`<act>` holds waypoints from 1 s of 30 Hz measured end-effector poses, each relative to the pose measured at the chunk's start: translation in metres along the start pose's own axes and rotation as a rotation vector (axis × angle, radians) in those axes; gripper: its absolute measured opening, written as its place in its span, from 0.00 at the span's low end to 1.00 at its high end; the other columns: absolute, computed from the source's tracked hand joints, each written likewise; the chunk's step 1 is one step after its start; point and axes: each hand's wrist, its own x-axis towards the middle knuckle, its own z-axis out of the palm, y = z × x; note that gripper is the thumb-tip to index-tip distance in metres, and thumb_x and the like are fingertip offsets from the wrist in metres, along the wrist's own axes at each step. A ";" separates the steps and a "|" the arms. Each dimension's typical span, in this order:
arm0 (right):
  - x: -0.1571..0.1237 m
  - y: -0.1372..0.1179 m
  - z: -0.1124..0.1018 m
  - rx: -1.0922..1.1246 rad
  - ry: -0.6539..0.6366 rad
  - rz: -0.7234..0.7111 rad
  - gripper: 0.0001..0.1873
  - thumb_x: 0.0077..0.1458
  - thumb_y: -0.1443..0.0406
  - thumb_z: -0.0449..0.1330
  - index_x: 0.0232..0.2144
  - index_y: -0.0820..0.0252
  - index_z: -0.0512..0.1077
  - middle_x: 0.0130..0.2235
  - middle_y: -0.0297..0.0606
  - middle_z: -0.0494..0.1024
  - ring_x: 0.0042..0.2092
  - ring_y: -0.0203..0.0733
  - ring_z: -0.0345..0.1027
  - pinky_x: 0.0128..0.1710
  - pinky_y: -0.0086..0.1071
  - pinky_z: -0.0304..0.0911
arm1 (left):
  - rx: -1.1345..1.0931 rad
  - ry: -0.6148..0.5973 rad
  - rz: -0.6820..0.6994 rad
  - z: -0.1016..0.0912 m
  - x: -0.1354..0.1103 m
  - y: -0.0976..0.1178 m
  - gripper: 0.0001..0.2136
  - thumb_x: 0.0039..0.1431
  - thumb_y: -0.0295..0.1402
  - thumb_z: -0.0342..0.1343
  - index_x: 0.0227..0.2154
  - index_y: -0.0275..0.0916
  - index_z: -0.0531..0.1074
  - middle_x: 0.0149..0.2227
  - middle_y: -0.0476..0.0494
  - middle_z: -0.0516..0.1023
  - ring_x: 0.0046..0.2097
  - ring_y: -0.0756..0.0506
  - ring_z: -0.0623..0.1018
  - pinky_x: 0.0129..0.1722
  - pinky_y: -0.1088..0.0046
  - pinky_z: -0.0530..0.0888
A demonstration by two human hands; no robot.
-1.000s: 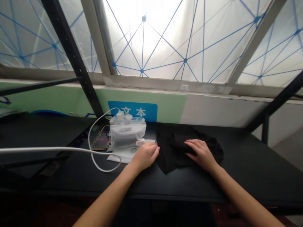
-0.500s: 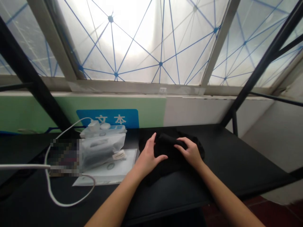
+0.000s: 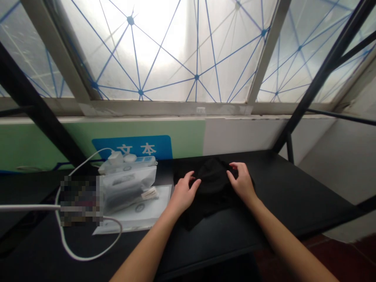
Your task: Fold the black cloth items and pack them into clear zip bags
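A dark, crumpled black cloth [image 3: 213,178] lies on the black desk, its folds hard to tell from the desk top. My left hand [image 3: 183,192] is at the cloth's left side, with thumb and fingers curled around a bit of fabric. At the right side, my right hand [image 3: 242,182] has its thumb and fingers bent over the cloth's edge, with dark fabric between them. The fabric's exact kind does not show.
Left of the cloth, a clear bag with a dark item [image 3: 126,190] rests on a flat white package [image 3: 141,213]. Behind it are a white charger [image 3: 115,158] and a plastic case. A white cable [image 3: 85,258] loops across the desk [image 3: 299,196]. Black metal posts stand at both sides.
The raised roll of cloth has dropped and spread into a flatter heap. My left hand, spread before, has curled its fingers in; my right hand has shifted slightly right.
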 end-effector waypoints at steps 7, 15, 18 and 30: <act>-0.023 -0.038 0.013 -0.178 -0.378 -0.352 0.27 0.55 0.56 0.68 0.55 0.54 0.71 0.57 0.47 0.76 0.59 0.58 0.67 0.64 0.58 0.51 | 0.044 0.007 0.017 0.009 0.003 -0.009 0.16 0.66 0.31 0.50 0.54 0.40 0.74 0.49 0.37 0.81 0.53 0.37 0.79 0.56 0.57 0.73; 0.010 -0.008 0.000 -0.002 -0.053 -0.014 0.13 0.63 0.58 0.51 0.42 0.58 0.71 0.37 0.41 0.79 0.40 0.48 0.73 0.40 0.40 0.70 | -0.090 0.301 0.053 -0.022 0.007 0.012 0.15 0.61 0.33 0.54 0.50 0.41 0.74 0.46 0.43 0.81 0.50 0.42 0.80 0.53 0.65 0.75; 0.021 0.014 -0.023 -0.009 -0.021 0.104 0.17 0.64 0.56 0.48 0.44 0.58 0.71 0.34 0.39 0.78 0.35 0.46 0.73 0.34 0.37 0.70 | -0.047 0.431 -0.017 -0.046 0.011 0.004 0.17 0.60 0.33 0.55 0.52 0.38 0.71 0.45 0.41 0.80 0.47 0.41 0.80 0.50 0.64 0.77; -0.001 0.036 -0.080 -0.509 -0.332 -0.154 0.36 0.54 0.58 0.62 0.65 0.50 0.61 0.64 0.49 0.66 0.62 0.62 0.62 0.56 0.57 0.62 | 0.482 -0.030 0.321 -0.033 -0.009 0.014 0.23 0.63 0.42 0.60 0.59 0.40 0.70 0.60 0.38 0.74 0.63 0.35 0.68 0.63 0.55 0.66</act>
